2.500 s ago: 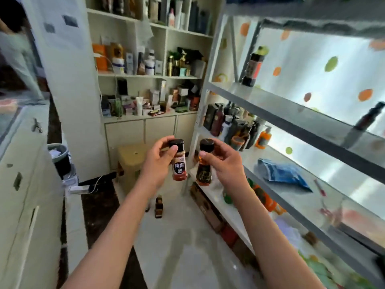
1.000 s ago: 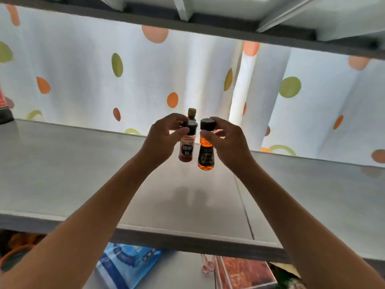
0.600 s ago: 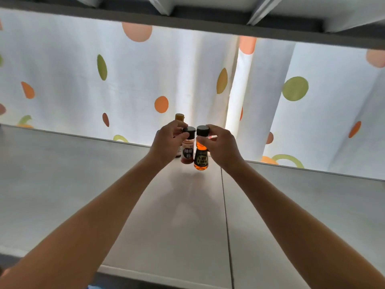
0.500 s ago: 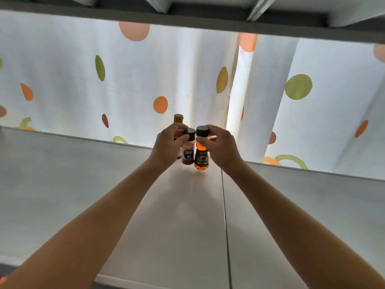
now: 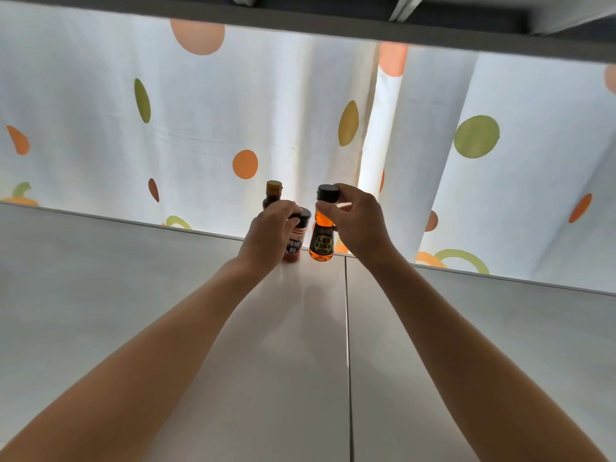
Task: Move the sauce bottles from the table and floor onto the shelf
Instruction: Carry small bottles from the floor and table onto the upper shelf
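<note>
Right now your left hand grips the red bottle by its cap, and your right hand pinches the amber bottle's cap, both at the far edge of the shelf. Ease them down gently; bumping the dark bottle just behind could topple it. Letting go too early could tip either bottle off the far edge.

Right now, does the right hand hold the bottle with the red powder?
No, the right hand pinches the amber bottle at its cap; the left hand holds the red powder bottle.

bare forearms, no sleeves, two hands.
</note>
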Demonstrator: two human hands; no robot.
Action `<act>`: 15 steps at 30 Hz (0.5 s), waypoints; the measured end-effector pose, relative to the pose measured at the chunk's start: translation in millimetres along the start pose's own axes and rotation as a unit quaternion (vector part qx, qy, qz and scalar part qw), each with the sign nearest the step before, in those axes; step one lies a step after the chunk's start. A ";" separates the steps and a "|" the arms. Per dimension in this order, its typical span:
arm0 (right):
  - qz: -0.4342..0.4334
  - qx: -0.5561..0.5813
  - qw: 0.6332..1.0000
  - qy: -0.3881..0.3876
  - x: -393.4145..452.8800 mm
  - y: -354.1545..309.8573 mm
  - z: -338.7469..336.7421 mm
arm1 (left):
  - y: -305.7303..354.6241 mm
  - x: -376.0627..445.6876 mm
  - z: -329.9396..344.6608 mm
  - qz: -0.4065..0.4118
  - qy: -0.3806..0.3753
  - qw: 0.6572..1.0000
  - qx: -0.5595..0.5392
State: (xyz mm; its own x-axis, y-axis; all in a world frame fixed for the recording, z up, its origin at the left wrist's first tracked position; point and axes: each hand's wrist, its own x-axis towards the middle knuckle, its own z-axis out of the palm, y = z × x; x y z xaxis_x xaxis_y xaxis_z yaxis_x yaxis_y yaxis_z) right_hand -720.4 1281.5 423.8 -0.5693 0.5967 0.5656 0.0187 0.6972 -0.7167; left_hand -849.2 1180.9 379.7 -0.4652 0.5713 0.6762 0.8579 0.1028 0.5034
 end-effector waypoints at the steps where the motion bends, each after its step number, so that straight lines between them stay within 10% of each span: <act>1: 0.001 -0.001 1.000 -0.002 -0.3 0.1 1.4 | -0.9 -0.2 0.9 0.009 0.004 1.000 0.026; 15: 0.010 -0.032 0.999 -0.007 1.0 22.2 2.4 | 24.3 26.3 -12.5 0.093 -0.114 0.948 0.281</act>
State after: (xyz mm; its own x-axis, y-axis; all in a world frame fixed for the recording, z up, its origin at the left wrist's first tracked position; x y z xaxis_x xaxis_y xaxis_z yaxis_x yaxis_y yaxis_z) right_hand -722.5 1296.6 407.4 -0.5795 0.6055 0.5454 0.0824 0.7094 -0.7000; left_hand -843.3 1188.3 416.4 -0.2901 0.7772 0.5583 0.9311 0.3641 -0.0230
